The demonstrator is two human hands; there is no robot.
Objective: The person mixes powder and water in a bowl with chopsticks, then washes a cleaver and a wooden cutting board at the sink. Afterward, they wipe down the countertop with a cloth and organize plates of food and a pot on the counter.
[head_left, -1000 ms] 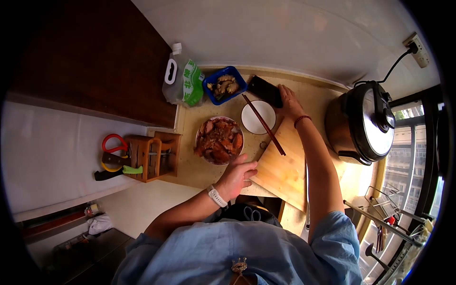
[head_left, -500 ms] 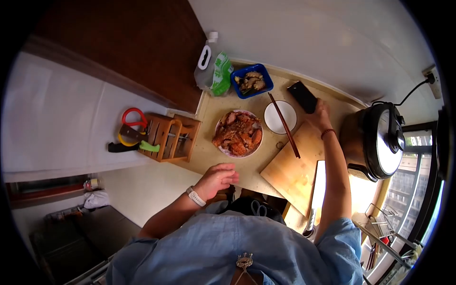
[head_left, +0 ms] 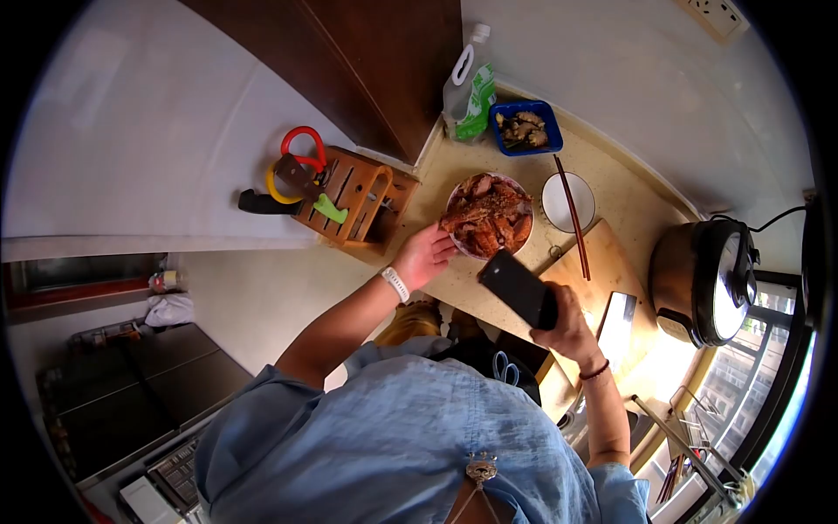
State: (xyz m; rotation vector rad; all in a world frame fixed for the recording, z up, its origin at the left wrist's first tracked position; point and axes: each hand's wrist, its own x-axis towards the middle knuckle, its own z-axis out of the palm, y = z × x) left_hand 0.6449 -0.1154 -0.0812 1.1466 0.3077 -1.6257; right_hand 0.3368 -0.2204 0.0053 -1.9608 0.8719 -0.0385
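1. the right arm comes up from the lower right, elbow low, wrist ringed by a bracelet [head_left: 595, 370]; the right hand [head_left: 567, 332] is bent inward, toward the middle.
2. that hand is clamped on the phone [head_left: 515, 285], gripping its lower right end, with the rest sticking out up and left beyond the fingers.
3. the phone is tilted, dark face showing, seen over the counter [head_left: 426, 301] between the bowl [head_left: 472, 254] and the board [head_left: 602, 255]; its upper end is nearest the bowl.
4. the left arm reaches up from the lower left, a white watch [head_left: 394, 284] on the wrist.
5. the left hand [head_left: 426, 257] holds nothing, palm turned partly up, fingers stretched out and thumb apart from them.
6. its fingertips come to the bowl's near left edge; i cannot quite tell whether they touch it.
7. meat [head_left: 489, 212] is heaped in the bowl.
8. right of the bowl is a white dish [head_left: 555, 205], chopsticks [head_left: 573, 218] laid across it and reaching over the board.
9. a knife [head_left: 618, 321] lies on the board, near the right hand.
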